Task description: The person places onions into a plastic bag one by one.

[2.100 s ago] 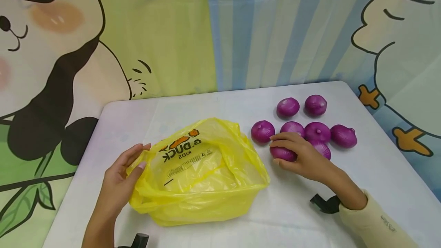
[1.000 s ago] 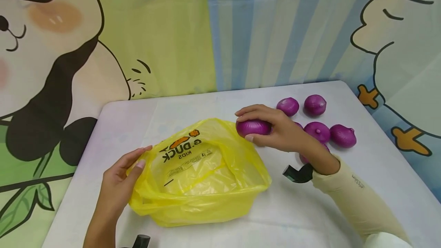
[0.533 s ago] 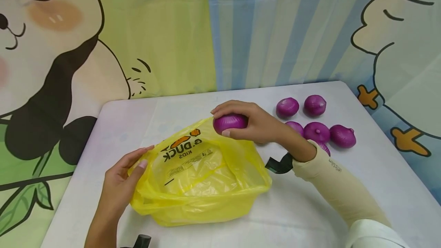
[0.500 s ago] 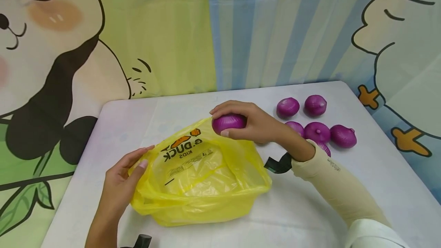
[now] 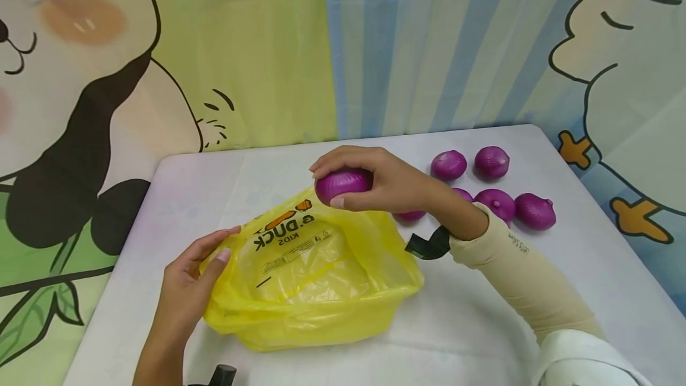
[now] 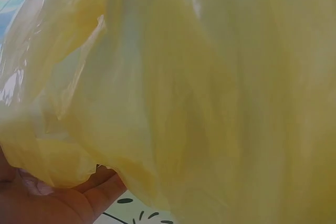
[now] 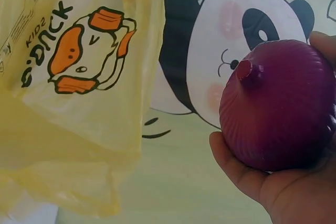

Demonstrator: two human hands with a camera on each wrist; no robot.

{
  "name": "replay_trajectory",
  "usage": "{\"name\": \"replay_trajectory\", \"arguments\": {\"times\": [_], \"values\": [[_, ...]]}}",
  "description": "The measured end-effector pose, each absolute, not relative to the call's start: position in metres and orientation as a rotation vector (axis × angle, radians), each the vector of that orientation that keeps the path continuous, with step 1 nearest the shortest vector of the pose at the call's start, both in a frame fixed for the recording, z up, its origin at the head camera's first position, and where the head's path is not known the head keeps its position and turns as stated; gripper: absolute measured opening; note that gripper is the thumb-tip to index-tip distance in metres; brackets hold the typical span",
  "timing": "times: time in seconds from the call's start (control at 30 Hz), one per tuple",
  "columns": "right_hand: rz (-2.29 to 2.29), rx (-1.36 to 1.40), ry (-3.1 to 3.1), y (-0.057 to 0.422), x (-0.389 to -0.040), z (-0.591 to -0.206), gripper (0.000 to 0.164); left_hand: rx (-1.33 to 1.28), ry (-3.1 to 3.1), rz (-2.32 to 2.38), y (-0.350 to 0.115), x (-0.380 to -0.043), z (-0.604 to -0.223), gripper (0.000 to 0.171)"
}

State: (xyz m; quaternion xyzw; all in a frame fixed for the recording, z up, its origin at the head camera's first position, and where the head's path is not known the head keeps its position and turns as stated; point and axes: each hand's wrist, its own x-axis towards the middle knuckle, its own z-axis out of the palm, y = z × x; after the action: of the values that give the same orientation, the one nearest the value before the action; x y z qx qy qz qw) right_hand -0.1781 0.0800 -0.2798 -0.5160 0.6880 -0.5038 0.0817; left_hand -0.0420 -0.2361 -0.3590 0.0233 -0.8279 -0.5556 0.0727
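A yellow plastic bag [image 5: 321, 323] printed with a duck logo stands on the table, its mouth spread toward me. At its left edge, my left hand [image 5: 184, 282] pinches the plastic between thumb and fingers; in the left wrist view the bag [image 6: 210, 93] covers most of the scene. My right hand [image 5: 399, 183] grips a purple onion [image 5: 343, 185] above the bag's far rim, fingers over the top and thumb at the near side. The right wrist view has this onion [image 7: 278, 106] beside the printed bag side [image 7: 73, 124]. The bag's lower inside is partly hidden by its front fold.
Several more purple onions lie on the right of the white table [image 5: 471, 326], among them one at the far right [image 5: 536, 211] and one at the back [image 5: 491, 163]. Another onion [image 5: 409, 217] sits beside the bag, partly behind my right hand. A cartoon curtain [image 5: 257, 46] hangs behind.
My right hand has lifted the onion from the front of the group and carried it left and slightly up, over the bag's far rim. My left hand stays at the bag's edge.
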Motion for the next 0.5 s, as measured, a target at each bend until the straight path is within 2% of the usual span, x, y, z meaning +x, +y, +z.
{"name": "replay_trajectory", "arguments": {"times": [0.17,0.5], "values": [[-1.491,-1.529,1.984,0.07,-0.175,-0.278,0.036,0.046,-2.476,-1.697,-0.235,-0.041,-0.358,0.035],[-1.23,-1.432,1.871,0.035,-0.173,-0.304,0.033,0.027,-2.452,-1.717,-0.234,-0.042,-0.361,0.033]]}}
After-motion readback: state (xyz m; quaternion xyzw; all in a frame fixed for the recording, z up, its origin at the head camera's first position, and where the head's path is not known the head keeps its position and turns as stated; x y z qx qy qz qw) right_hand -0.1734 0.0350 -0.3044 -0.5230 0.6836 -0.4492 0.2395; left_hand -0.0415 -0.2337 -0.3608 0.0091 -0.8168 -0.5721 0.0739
